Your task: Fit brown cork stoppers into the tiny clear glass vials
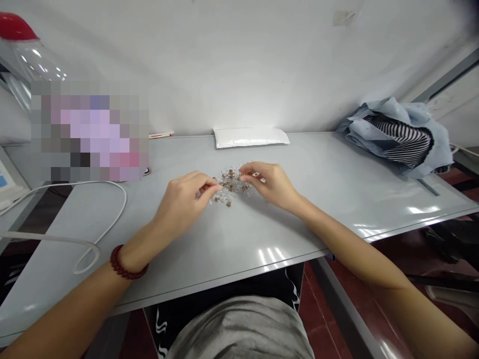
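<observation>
A small heap of clear and brown bead-like pieces (231, 188) lies on the grey table, between my two hands. At the heap's left edge is my left hand (190, 192), thumb and fingertips pressed together; whatever is pinched there is too small to name. A dark red bead bracelet (125, 264) circles the left wrist. My right hand (271, 184) reaches the heap from the right, its thumb and index finger curled close to each other over the pieces. What sits at those fingertips, if anything, cannot be made out.
Against the wall lies a white padded packet (250, 137), with a thin pen-like stick (160, 135) farther left. Bundled blue and striped cloth (402, 134) occupies the right rear. A white cable (121, 204) loops at left, near a clear red-capped bottle (37, 57) and a blurred-out patch.
</observation>
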Demonstrator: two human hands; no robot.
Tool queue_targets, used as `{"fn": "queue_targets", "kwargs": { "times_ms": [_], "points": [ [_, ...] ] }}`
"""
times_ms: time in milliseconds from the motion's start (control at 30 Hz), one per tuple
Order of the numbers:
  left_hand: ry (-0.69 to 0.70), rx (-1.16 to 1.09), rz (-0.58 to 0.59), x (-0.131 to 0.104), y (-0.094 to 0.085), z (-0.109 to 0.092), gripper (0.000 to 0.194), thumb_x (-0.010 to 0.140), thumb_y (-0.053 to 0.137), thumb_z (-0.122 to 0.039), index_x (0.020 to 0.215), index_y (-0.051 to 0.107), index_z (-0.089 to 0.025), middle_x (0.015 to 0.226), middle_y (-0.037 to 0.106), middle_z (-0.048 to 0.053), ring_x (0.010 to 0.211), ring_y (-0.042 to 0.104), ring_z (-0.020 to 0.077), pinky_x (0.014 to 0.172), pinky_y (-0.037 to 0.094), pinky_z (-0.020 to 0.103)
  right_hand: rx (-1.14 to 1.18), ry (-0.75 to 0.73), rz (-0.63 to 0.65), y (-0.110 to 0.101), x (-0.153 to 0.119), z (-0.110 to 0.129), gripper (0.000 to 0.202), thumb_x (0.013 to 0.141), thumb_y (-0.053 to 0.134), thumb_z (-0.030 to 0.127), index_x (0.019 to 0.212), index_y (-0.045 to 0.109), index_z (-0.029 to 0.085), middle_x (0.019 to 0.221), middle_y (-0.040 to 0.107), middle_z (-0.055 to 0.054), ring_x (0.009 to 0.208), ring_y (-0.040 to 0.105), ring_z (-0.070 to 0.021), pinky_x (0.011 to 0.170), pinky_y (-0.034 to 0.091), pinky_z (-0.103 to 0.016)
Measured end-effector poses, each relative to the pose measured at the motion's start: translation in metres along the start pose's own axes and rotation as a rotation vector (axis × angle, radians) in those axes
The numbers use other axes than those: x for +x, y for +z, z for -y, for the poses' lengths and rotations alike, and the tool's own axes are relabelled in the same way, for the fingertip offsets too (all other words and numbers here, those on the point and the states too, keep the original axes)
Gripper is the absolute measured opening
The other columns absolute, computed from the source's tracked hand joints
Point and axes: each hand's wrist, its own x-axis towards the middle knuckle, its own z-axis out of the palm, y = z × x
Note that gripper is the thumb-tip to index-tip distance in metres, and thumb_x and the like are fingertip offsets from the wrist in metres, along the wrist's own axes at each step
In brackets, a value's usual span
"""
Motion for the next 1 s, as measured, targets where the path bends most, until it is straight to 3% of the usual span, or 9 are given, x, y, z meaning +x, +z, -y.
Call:
{"fn": "queue_targets", "kwargs": {
  "times_ms": [100, 233, 367, 433, 533, 667, 833, 1000],
  "points": [
    [-0.144, 0.047, 0.093, 0.004, -0.008, 0.007, 0.018, 0.086, 0.056, -0.03, 0.08, 0.069, -0.02, 0.081, 0.074, 0.002, 0.071, 0.063, 0.0184, 0.068, 0.046, 0.028, -0.146, -0.029, 0.005, -0.001, 0.006, -0.019, 0.016, 0.093, 0.059, 0.024, 0.1, 0.07, 0.014, 0.095, 0.074, -0.008, 0.079, 0.065, -0.0182, 0.073, 0.051, -0.033],
    [-0.098, 0.036, 0.178, 0.002, -0.002, 0.007, 0.016, 0.086, 0.06, -0.03, 0.083, 0.071, -0.019, 0.084, 0.073, 0.002, 0.074, 0.063, 0.0174, 0.069, 0.045, 0.028, -0.26, -0.253, -0.018, 0.001, 0.003, -0.021, 0.014, 0.093, 0.059, 0.017, 0.101, 0.069, 0.014, 0.1, 0.071, -0.011, 0.094, 0.062, -0.0226, 0.083, 0.05, -0.037],
    [0.008, 0.183, 0.189, -0.005, 0.018, -0.003, 0.023, 0.085, 0.068, -0.04, 0.08, 0.068, -0.017, 0.08, 0.068, 0.004, 0.079, 0.063, 0.0211, 0.066, 0.044, 0.03, -0.334, -0.435, 0.187, 0.01, -0.006, -0.004, 0.018, 0.097, 0.051, 0.015, 0.098, 0.069, 0.012, 0.091, 0.067, -0.01, 0.086, 0.058, -0.0207, 0.08, 0.05, -0.037],
    [0.039, 0.308, 0.221, -0.008, 0.026, -0.009, 0.023, 0.088, 0.065, -0.037, 0.078, 0.067, -0.016, 0.081, 0.066, 0.006, 0.082, 0.063, 0.0238, 0.063, 0.043, 0.031, -0.382, -0.478, 0.262, 0.015, -0.01, 0.001, 0.024, 0.099, 0.046, 0.013, 0.091, 0.069, 0.011, 0.09, 0.066, -0.011, 0.084, 0.057, -0.0202, 0.078, 0.05, -0.036],
    [0.062, 0.399, 0.291, -0.01, 0.033, -0.013, 0.019, 0.093, 0.057, -0.026, 0.081, 0.066, -0.015, 0.081, 0.066, 0.008, 0.083, 0.063, 0.0246, 0.062, 0.043, 0.031, -0.39, -0.468, 0.292, 0.02, -0.012, 0.003, 0.029, 0.1, 0.042, 0.01, 0.087, 0.068, 0.011, 0.094, 0.065, -0.012, 0.086, 0.057, -0.02, 0.078, 0.051, -0.035],
    [0.027, 0.371, 0.316, -0.01, 0.032, -0.011, 0.017, 0.091, 0.054, -0.023, 0.082, 0.065, -0.015, 0.079, 0.065, 0.006, 0.079, 0.062, 0.023, 0.064, 0.044, 0.032, -0.318, -0.414, 0.331, 0.02, -0.012, 0.0, 0.025, 0.1, 0.045, 0.014, 0.093, 0.069, 0.01, 0.099, 0.064, -0.012, 0.091, 0.06, -0.0196, 0.08, 0.052, -0.035],
    [0.045, 0.243, 0.285, -0.011, 0.039, -0.008, 0.01, 0.084, 0.056, -0.018, 0.077, 0.062, -0.016, 0.078, 0.062, 0.004, 0.072, 0.059, 0.0189, 0.066, 0.044, 0.03, -0.469, -0.44, 0.357, 0.019, -0.014, -0.001, 0.025, 0.097, 0.047, 0.01, 0.086, 0.069, 0.01, 0.092, 0.063, -0.011, 0.08, 0.057, -0.0184, 0.073, 0.05, -0.034],
    [0.023, 0.176, 0.244, -0.012, 0.046, -0.009, 0.007, 0.079, 0.057, -0.019, 0.073, 0.059, -0.017, 0.074, 0.059, 0.003, 0.065, 0.055, 0.017, 0.062, 0.043, 0.03, -0.389, -0.404, 0.383, 0.016, -0.015, 0.004, 0.026, 0.097, 0.047, 0.012, 0.086, 0.07, 0.012, 0.092, 0.062, -0.01, 0.08, 0.058, -0.017, 0.074, 0.05, -0.032]
  ]
}}
